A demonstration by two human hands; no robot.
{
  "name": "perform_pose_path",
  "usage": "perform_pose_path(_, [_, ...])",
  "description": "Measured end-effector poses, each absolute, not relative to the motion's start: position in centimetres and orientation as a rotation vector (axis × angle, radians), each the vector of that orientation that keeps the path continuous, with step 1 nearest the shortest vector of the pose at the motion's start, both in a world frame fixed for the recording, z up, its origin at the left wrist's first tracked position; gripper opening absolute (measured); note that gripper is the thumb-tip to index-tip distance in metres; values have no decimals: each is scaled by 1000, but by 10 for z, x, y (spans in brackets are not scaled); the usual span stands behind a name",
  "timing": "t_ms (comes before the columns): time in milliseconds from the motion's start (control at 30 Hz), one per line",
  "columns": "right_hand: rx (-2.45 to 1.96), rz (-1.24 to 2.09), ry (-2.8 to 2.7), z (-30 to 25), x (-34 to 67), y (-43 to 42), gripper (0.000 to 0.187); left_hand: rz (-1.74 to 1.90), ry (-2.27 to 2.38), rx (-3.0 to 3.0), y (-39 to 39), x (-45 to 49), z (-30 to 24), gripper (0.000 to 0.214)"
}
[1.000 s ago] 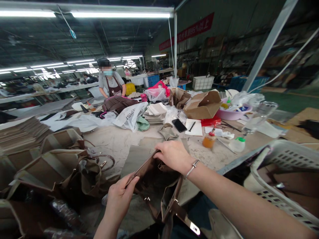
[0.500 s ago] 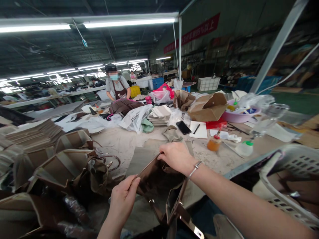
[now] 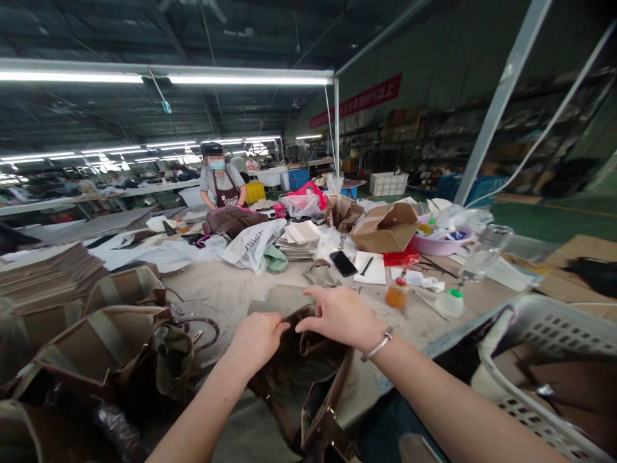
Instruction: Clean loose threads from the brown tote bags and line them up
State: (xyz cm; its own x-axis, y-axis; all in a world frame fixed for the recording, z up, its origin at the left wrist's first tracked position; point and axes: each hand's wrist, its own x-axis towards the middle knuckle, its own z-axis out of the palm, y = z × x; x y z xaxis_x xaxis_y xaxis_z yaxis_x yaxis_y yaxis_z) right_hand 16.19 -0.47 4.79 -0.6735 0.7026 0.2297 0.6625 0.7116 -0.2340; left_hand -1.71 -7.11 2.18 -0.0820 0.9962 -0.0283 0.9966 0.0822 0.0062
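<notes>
A brown handbag [image 3: 332, 386] stands on the worktable in front of me with its mouth facing up, and its inside shows. My left hand [image 3: 258, 341] pinches the bag's far rim, thumb toward the inside. Close beside it, my right hand [image 3: 340, 315] hovers at the same rim with thumb and forefinger apart. The bag's metal fittings show along its near right edge. Part of its lower body is cut off by the bottom of the view.
Several unfinished brown bags [image 3: 103, 347] crowd the left, by a stack of panels [image 3: 48, 273]. A white basket [image 3: 544, 321] stands at right. A phone [image 3: 344, 263], an orange jar [image 3: 396, 292] and a squeeze bottle [image 3: 450, 302] lie beyond. A masked co-worker [image 3: 224, 183] stands across the table.
My left hand has slid up and right along the rim, close to my right hand. My right hand has loosened its grip, its fingers parting. The view has shifted slightly.
</notes>
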Motion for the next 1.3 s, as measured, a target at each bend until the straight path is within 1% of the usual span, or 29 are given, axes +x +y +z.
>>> perform_pose_path(33, [-1083,199,-2592,50,168,-8,60,-15,2306,2108,-71,-17,21,34])
perform_pose_path(133, [-1099,172,-2621,48,178,-24,53,-7,2332,2090,-73,-16,20,34])
perform_pose_path(267, [-1104,112,-2670,35,165,-44,55,-20,2348,2073,-74,-12,21,34])
perform_pose_path(300, [-1104,93,-2671,31,161,-46,51,-25,2353,2074,-74,-12,21,34])
perform_pose_path(400, [-1070,28,-2696,27,154,-44,28,-43,2371,2069,-74,-12,20,33])
perform_pose_path(433, [-1071,1,-2698,27,154,-41,23,-48,2373,2066,-74,-12,19,33])
perform_pose_path(467, [-1085,-28,-2686,27,156,-38,22,-50,2372,2065,-74,-12,18,32])
perform_pose_path(700, [-1275,-119,-2516,30,174,-18,31,9,2331,2085,-74,-11,18,26])
perform_pose_path(933, [-1277,-139,-2478,25,177,-15,26,184,2179,2137,-68,-1,30,45])
perform_pose_path(1067, [-1237,-137,-2490,25,182,-15,23,143,2153,2179,-53,6,29,32])
perform_pose_path(1300, [-1254,-125,-2490,25,188,-12,22,143,2141,2216,-42,6,19,36])
